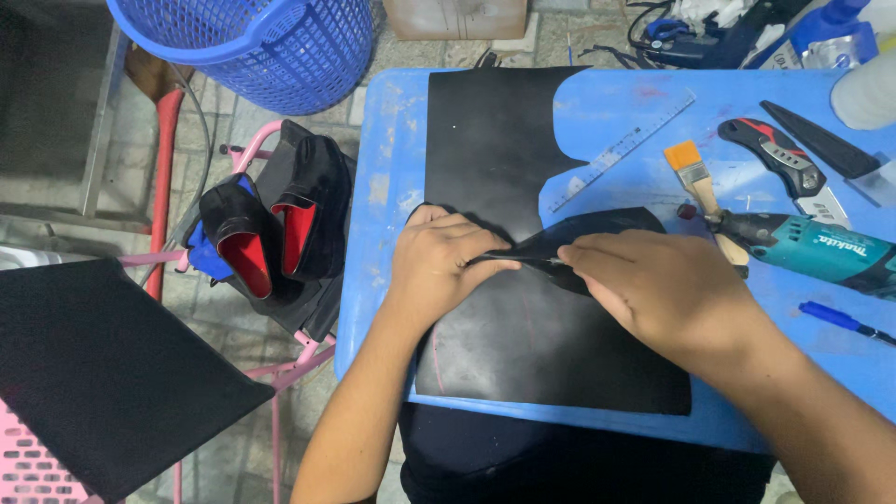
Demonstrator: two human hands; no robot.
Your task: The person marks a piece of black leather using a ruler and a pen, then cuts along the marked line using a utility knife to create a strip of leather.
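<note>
Head camera, looking down at a blue worktable [392,187]: a person's left hand [446,261] and right hand [653,285] meet over a small curved black leather piece [597,233], which lies on a larger black leather sheet [523,336] spread across the table's near half. The left hand pinches the piece's left tip between thumb and fingers; the right hand's fingertips close on its folded edge just beside, so both hands are clenched on the same piece. By the look of it, the work stands at mid-stage: the piece is already cut to shape and is being folded or creased by hand, while nothing shows it joined to anything yet. To the right, untouched, lie a blue pen [845,322], a teal rotary tool [821,247], a small brush with an orange band [695,182], a utility knife [789,163] and a clear ruler [621,149]. To the left, off the table, two black shoe uppers with red lining [271,233] rest on a pink stool [280,364]. Farther back stands a blue plastic basket [261,47].
</note>
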